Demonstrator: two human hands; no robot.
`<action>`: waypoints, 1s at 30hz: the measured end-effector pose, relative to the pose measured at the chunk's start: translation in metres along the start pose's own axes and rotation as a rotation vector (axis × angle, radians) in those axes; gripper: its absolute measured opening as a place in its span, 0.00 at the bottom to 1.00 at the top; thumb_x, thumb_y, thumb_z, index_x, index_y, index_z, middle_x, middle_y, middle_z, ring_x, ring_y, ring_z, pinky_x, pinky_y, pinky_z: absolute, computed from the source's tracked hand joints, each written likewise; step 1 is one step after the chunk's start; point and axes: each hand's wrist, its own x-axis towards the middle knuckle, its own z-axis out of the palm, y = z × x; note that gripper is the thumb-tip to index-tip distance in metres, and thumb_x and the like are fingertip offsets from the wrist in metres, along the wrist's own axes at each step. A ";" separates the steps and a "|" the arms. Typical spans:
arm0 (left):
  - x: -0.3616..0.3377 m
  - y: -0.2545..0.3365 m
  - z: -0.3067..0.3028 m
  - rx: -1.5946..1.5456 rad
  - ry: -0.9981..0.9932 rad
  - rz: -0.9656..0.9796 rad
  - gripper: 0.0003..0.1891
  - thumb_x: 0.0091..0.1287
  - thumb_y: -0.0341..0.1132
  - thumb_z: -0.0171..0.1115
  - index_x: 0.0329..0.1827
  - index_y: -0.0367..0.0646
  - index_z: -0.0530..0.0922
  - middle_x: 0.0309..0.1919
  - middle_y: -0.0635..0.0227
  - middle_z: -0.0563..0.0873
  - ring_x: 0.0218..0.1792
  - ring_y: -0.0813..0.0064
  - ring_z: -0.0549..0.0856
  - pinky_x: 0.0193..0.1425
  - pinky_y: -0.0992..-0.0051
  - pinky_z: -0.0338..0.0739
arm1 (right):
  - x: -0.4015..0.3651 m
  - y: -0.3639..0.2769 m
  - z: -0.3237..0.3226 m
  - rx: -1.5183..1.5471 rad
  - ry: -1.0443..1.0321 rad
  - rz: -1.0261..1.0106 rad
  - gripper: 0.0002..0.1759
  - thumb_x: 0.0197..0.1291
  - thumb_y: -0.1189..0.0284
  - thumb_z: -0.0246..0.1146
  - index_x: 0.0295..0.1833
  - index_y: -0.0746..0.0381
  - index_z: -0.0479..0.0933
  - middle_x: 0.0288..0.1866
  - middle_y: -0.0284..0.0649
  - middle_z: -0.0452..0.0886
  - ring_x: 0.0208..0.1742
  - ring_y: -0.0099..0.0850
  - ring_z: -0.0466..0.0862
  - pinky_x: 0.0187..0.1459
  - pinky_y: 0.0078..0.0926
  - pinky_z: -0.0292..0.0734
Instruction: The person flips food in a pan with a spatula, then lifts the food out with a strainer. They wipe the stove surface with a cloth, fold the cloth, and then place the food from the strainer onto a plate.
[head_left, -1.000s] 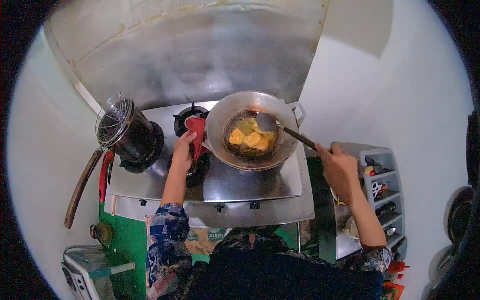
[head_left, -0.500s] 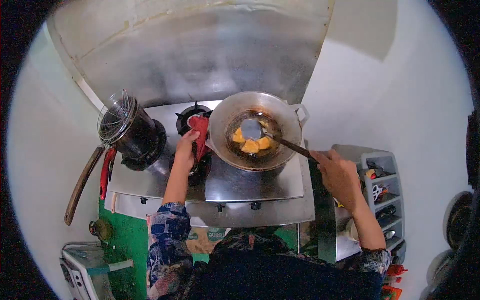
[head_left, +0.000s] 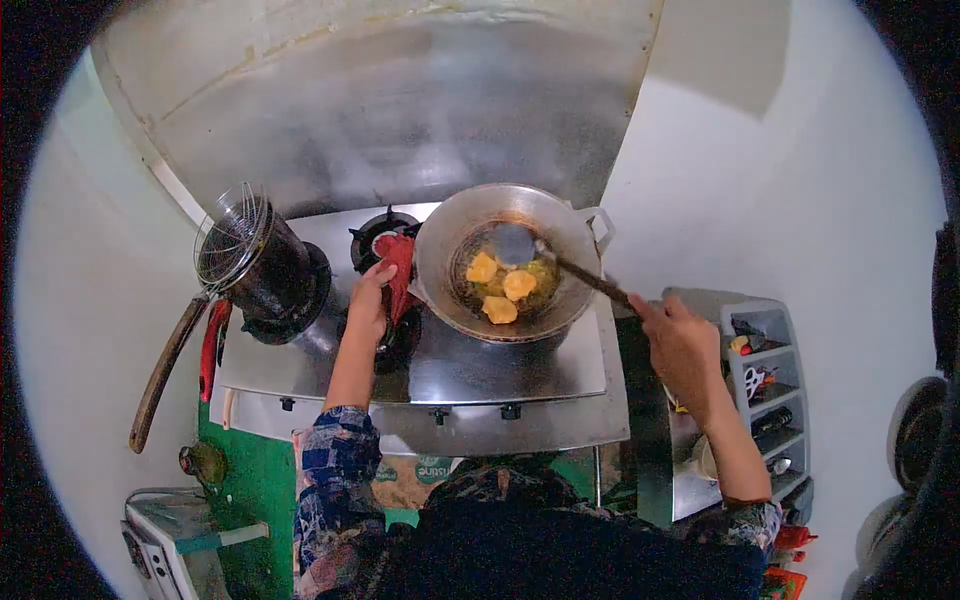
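A wide metal wok (head_left: 437, 245) stands on the stove, its right loop handle sticking out bare. My left hand (head_left: 368, 300) is closed on a red cloth (head_left: 397, 262), pressed against the wok's left side where the other handle is hidden. In my right hand (head_left: 682, 348) is the dark handle of a spatula (head_left: 595, 282), gripped from the right. Its round flat metal head rests over the far part of the wok's bottom. Several orange-yellow food pieces (head_left: 519, 285) lie in the dark, shiny bottom, nearer to me than the spatula head.
On the stove top (head_left: 470, 372), left, stands a dark tall pot (head_left: 280, 272) with a wire strainer (head_left: 232, 245) on it, its long handle jutting toward me. A burner (head_left: 385, 225) sits behind the cloth. A grey shelf rack (head_left: 760, 330) holds utensils at right.
The spatula head has moved slightly away from me and to the right. The yellow pieces have shifted and turned in the wok. My left hand keeps its hold on the cloth.
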 end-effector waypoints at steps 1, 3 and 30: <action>-0.001 0.001 0.001 0.000 -0.002 0.000 0.17 0.64 0.31 0.55 0.56 0.38 0.72 0.46 0.62 0.81 0.46 0.66 0.82 0.52 0.64 0.78 | 0.006 0.004 0.004 -0.048 0.037 0.005 0.22 0.56 0.74 0.53 0.58 0.50 0.73 0.35 0.46 0.76 0.34 0.45 0.81 0.30 0.41 0.76; -0.003 0.002 0.003 -0.037 -0.010 -0.010 0.17 0.64 0.31 0.55 0.56 0.38 0.72 0.46 0.62 0.81 0.46 0.65 0.82 0.51 0.63 0.79 | 0.017 0.007 0.011 -0.096 0.076 0.012 0.22 0.56 0.74 0.53 0.58 0.51 0.72 0.36 0.47 0.77 0.34 0.46 0.82 0.30 0.42 0.77; -0.003 0.000 0.001 -0.033 -0.003 0.000 0.19 0.62 0.35 0.61 0.55 0.40 0.73 0.44 0.66 0.82 0.42 0.70 0.81 0.47 0.70 0.77 | 0.033 0.003 0.030 0.124 0.051 -0.037 0.19 0.56 0.70 0.59 0.55 0.48 0.76 0.33 0.46 0.77 0.32 0.47 0.80 0.34 0.44 0.75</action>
